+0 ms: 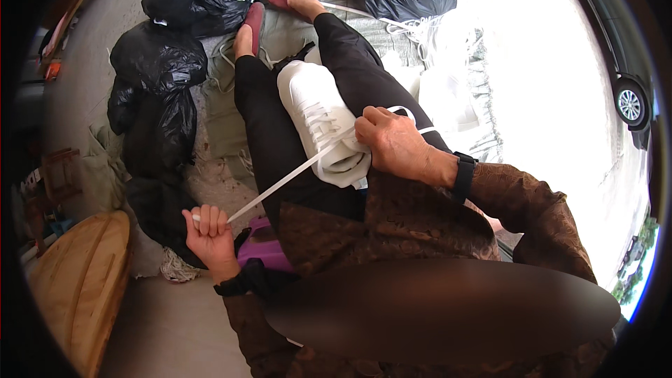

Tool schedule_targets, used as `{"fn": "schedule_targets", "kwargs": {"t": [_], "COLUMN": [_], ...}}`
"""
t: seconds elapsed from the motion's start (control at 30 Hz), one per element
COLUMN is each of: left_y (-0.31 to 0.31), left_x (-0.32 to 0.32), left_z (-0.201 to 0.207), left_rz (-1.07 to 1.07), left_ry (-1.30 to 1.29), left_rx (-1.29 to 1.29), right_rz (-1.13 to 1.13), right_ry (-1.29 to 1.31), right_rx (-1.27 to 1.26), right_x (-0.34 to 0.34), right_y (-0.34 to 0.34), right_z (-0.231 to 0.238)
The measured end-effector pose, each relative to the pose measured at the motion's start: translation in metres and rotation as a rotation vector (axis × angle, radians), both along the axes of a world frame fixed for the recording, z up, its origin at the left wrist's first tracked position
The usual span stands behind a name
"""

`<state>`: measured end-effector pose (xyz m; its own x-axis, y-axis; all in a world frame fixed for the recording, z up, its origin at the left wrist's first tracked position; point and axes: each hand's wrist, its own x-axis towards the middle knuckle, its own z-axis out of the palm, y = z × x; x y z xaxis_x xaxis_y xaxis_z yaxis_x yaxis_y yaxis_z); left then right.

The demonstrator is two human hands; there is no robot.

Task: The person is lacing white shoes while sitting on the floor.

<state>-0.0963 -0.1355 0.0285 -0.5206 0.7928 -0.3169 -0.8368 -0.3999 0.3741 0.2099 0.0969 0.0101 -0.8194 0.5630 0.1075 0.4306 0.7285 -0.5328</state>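
White shoe (pixel 305 94) lies btwn your black trouser legs (pixel 262 126), toe far & a bit L, collar near & a bit R; long axis runs far-L to near-R, roughly in line w/ your legs. Laced up the front, top side facing you.

Lace (pixel 283 183) = key line. Runs straight, looks taut, from shoe's collar end down to near-L, slanting across the shoe's axis, not along it. Pull dir. from shoe: L and toward you.

R hand (pixel 392 141) is the nearer one, up against R side of the shoe at the collar end. Grip curled closed w/ lace loop coming out past the knuckles, so it seems to have lace; fingertips hidden, can't tell which strand.

L hand (pixel 210 234) well apart, near-L of shoe, beyond your L thigh. Grip = full fist on the lace, a short bit sticking out the L side.

Around: purple item (pixel 278 260) just R of your L hand; black bags (pixel 157 56) far-L; wooden board (pixel 84 273) near-L; more white laces (pixel 420 35) on the floor sheet, far-R of your feet.
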Motion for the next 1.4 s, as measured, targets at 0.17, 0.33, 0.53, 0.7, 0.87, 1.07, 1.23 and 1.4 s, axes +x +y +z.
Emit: {"fn": "schedule_targets", "kwargs": {"t": [0.17, 0.33, 0.53, 0.7, 0.87, 1.07, 1.23, 1.4], "left_y": [0.052, 0.068, 0.077, 0.091, 0.101, 0.120, 0.130, 0.126], "left_x": [0.008, 0.082, 0.106, 0.107, 0.108, 0.129, 0.121, 0.126], "left_z": [0.012, 0.011, -0.017, -0.024, -0.038, -0.037, -0.025, -0.028], "left_rz": [-0.140, -0.522, -0.409, -0.313, -0.347, -0.351, -0.398, -0.314], "left_ry": [0.603, 1.043, 1.017, 0.848, 0.992, 1.211, 0.748, 0.905], "left_rx": [-0.399, -0.577, -0.636, -0.568, -0.607, -0.642, -0.708, -0.732], "right_rz": [0.104, 0.225, 0.209, -0.070, -0.050, -0.038, -0.085, -0.072], "right_ry": [-0.107, -0.271, -0.157, -0.046, -0.038, 0.009, -0.016, -0.063], "right_rx": [0.222, 0.367, 0.324, -0.090, -0.015, 0.064, -0.009, -0.053], "right_x": [-0.015, -0.037, -0.036, -0.022, -0.022, -0.019, -0.011, -0.011], "right_y": [-0.002, -0.006, -0.011, -0.007, -0.007, -0.008, -0.011, -0.013], "right_z": [0.007, 0.010, -0.008, -0.004, -0.004, -0.006, -0.006, -0.005]}}
